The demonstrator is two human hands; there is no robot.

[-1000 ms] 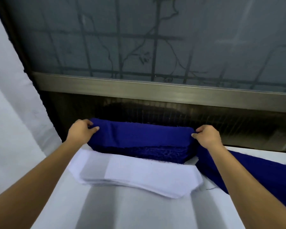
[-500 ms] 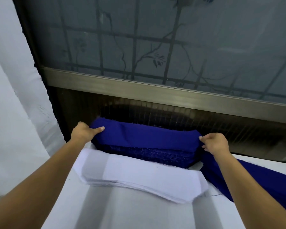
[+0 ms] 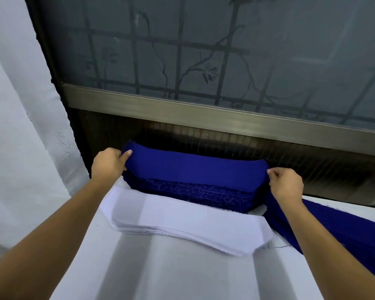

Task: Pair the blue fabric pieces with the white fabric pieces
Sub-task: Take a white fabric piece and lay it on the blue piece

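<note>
A thick stack of blue fabric pieces [image 3: 195,191] lies at the far edge of the white table, against the window. The top blue piece [image 3: 193,169] is lifted a little off the stack. My left hand [image 3: 108,165] pinches its left end and my right hand [image 3: 284,187] pinches its right end. In front of the blue stack lies a stack of white fabric pieces [image 3: 188,221] with angled ends.
A second pile of blue fabric [image 3: 342,226] runs along the table's right side under my right forearm. The white-covered table [image 3: 182,271] spreads toward me. A frosted window with a metal frame [image 3: 204,109] stands right behind the stacks. White cloth [image 3: 20,126] hangs at the left.
Both hands have raised the ends of the top blue piece slightly and the right hand has shifted its pinch to the very end. The camera has tilted a little.
</note>
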